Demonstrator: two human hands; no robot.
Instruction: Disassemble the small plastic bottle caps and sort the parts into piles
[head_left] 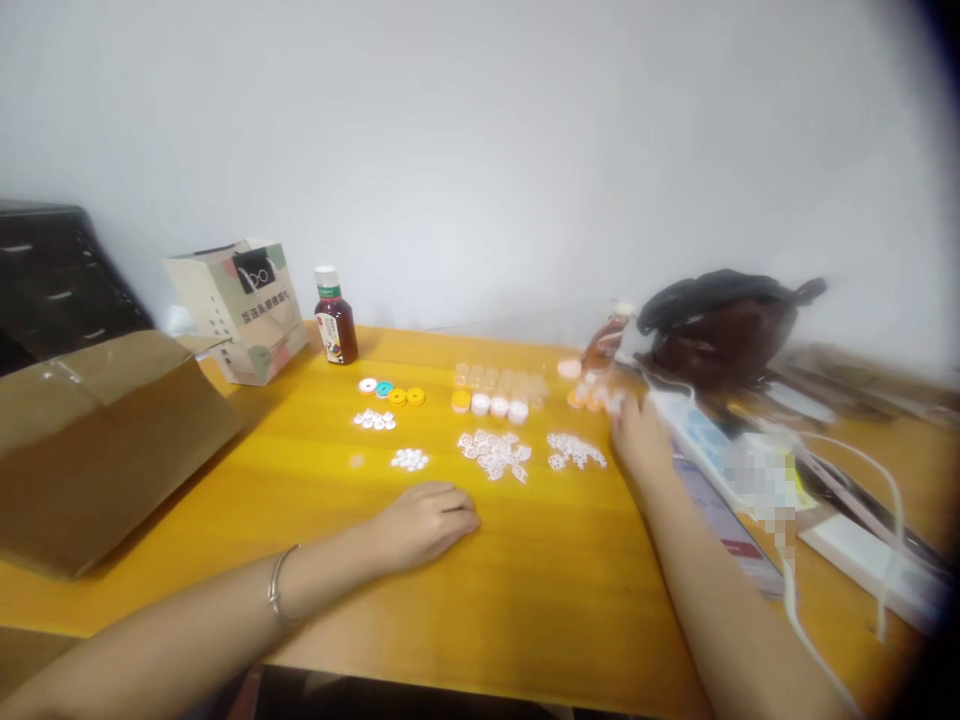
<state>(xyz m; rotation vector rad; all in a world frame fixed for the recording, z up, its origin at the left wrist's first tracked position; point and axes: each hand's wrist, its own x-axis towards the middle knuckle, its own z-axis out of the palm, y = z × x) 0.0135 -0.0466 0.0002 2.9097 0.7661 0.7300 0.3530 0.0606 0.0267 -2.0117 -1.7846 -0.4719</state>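
Observation:
My left hand [431,520] rests on the wooden table [525,590] with its fingers curled in and nothing showing in them. My right hand [639,435] reaches to the blurred orange and white caps [589,398] at the back right; its fingertips are smeared, and whether they hold one is unclear. Between the hands lie two piles of small white cut-out pieces, a larger pile [495,455] and a smaller pile [576,450]. Behind them stand a row of white and yellow round caps [489,404] and several clear cups [499,380].
White, teal and yellow discs [390,391] and small white pieces [409,459] lie at centre left. A dark bottle [335,320], paper bag [247,315] and cardboard box [112,430] stand left. A power strip [701,445], cables, phone [731,530] and dark bag [720,330] occupy the right.

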